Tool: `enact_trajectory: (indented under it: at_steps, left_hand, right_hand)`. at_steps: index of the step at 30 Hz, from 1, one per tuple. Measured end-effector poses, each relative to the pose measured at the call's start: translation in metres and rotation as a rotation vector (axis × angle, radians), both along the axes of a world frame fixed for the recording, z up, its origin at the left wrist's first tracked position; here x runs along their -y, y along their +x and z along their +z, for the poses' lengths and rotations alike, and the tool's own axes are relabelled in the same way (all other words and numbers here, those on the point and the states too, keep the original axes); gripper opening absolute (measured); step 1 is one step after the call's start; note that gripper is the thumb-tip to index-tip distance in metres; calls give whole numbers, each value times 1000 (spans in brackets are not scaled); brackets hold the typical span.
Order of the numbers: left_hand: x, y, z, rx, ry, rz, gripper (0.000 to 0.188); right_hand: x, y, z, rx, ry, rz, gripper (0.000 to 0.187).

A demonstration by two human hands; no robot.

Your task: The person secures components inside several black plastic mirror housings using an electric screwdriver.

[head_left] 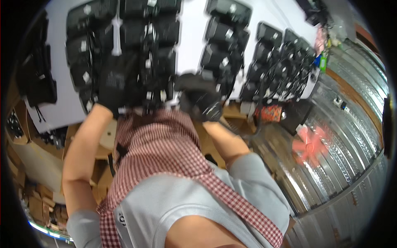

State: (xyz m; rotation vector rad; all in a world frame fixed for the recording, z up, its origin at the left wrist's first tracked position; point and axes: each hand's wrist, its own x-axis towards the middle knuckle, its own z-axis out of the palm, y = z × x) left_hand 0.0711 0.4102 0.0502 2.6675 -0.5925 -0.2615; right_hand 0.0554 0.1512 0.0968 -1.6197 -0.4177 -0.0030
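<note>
Rows of black box-shaped units with cords, which look like power adapters (225, 31), lie on a white tabletop (192, 37). My left hand (118, 84), in a black glove, is over the units at the near left part of the table; its fingers blend into the black units and are blurred. My right hand (191, 82), also gloved in black, is at the near edge, closed around a shiny black cable (213, 111). A loop of black cord hangs below the table edge beside my right wrist. Whether a unit is in that hand too is hard to make out.
More black units (269, 35) with tangled cords cover the table's right side, and others (43, 80) its left end. A pink-bladed fan (310, 144) stands at the right by a corrugated metal wall (347, 136). Cardboard boxes (101, 173) sit below the table.
</note>
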Motion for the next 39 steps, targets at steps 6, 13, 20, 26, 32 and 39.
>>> enact_trajectory:
  at_steps: [6, 13, 20, 26, 32, 39]
  left_hand:
    - [3, 4, -9, -29, -17, 49, 64]
    - [1, 0, -10, -48, -13, 89, 71]
    - [4, -2, 0, 45, -16, 50, 78]
    - [-8, -22, -6, 26, -136, 101, 53]
    - [-14, -84, 15, -91, -125, 47, 57]
    - [-3, -99, 4, -63, -166, 19, 64]
  right_hand:
    - [9, 82, 30, -178, 400, -1, 26]
    - [-8, 230, 41, 437, 104, -238, 24]
    - [-16, 225, 40, 733, -391, -383, 16]
    - [-6, 113, 42, -179, 366, -286, 21]
    - [12, -9, 10, -88, 121, -218, 25]
    - [1, -38, 3, 2, 92, -266, 26]
